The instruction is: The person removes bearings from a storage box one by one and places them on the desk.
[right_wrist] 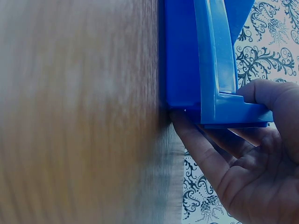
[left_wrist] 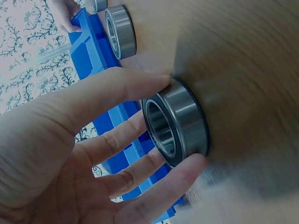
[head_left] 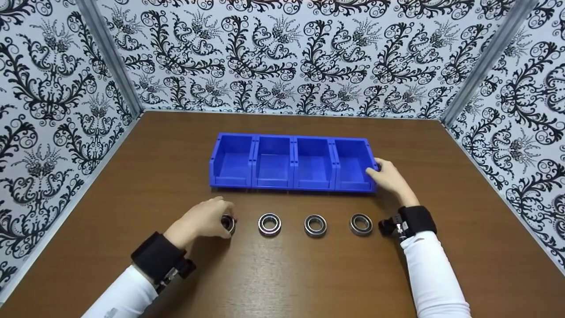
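My left hand [head_left: 201,221] pinches a steel ball bearing [left_wrist: 187,119] at the left end of a row. In the left wrist view the thumb presses one side of its outer ring and fingertips the other. Whether this bearing touches the table I cannot tell. My right hand [head_left: 390,178] grips the right side of the rightmost blue bin [head_left: 355,185], with the thumb over the rim and fingers against the outer wall and bottom edge. Three more bearings lie flat in front of the bins: one left [head_left: 269,232], one middle [head_left: 315,234], one right [head_left: 361,232].
Several blue bins stand joined side by side, with nothing visible inside; the leftmost bin [head_left: 230,181] is behind my left hand. They rest on a brown wooden table [head_left: 282,282]. Patterned wall panels [head_left: 282,57] enclose the back and both sides.
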